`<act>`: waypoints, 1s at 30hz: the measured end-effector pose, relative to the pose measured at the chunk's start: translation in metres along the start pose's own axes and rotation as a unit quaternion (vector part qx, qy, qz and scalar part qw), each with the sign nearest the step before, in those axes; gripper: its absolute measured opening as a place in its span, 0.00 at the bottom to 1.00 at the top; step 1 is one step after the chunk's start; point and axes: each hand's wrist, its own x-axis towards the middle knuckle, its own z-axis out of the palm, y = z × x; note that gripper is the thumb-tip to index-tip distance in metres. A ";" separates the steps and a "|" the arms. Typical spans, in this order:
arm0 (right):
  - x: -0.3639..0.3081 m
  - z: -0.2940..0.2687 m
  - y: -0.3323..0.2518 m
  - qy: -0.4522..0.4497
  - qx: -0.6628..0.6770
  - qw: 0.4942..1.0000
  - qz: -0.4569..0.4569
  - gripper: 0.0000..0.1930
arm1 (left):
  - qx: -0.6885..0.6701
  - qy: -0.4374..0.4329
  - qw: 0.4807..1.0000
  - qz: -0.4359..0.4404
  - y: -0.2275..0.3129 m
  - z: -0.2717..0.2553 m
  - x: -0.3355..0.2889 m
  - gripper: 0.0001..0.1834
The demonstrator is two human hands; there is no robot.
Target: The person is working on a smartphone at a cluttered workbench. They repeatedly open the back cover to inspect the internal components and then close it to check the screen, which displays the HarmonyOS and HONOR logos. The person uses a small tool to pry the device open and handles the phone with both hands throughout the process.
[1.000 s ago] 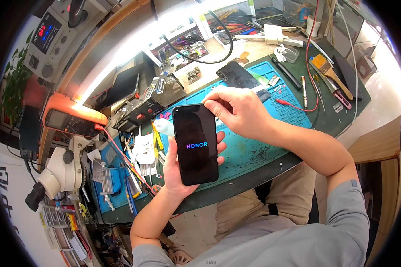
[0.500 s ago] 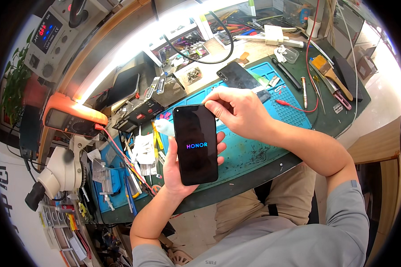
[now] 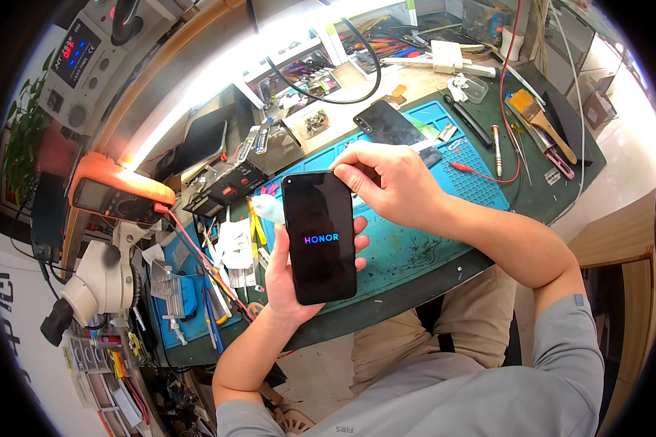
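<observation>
My left hand (image 3: 290,290) is wrapped round a black smartphone (image 3: 321,273), its thumb along the left edge and its fingertips showing at the right edge. The phone is held up over the workbench, screen towards me. Its screen is lit: dark, with small glowing coloured lettering in the middle and a round camera hole at the top left corner. With thumb and bent fingers, my right hand (image 3: 395,183) pinches the phone's top right corner. Beneath the hands lies a blue repair mat (image 3: 415,240). Past my right hand, another dark phone (image 3: 392,122) rests on the mat's far side.
An orange multimeter (image 3: 127,191) and a white microscope-like device (image 3: 102,284) stand at the left. On the right lie a brush (image 3: 539,122), a screwdriver (image 3: 498,151) and a red probe lead (image 3: 481,172). A black cable loop (image 3: 375,76) hangs above the bench's back.
Almost nothing differs. The phone and both hands keep the same places and grip, and the screen lettering looks slightly more blue.
</observation>
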 end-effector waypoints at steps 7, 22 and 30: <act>0.000 0.001 0.001 -0.006 0.009 1.000 0.002 0.06 | 0.002 -0.001 1.000 0.002 0.000 0.001 -0.001 0.46; 0.001 0.005 0.001 0.014 0.056 0.998 0.011 0.08 | 0.042 0.006 0.999 0.029 0.001 0.004 0.001 0.45; -0.001 -0.001 -0.006 -0.049 0.034 0.997 0.055 0.11 | 0.032 0.007 0.999 0.026 0.003 0.003 0.001 0.45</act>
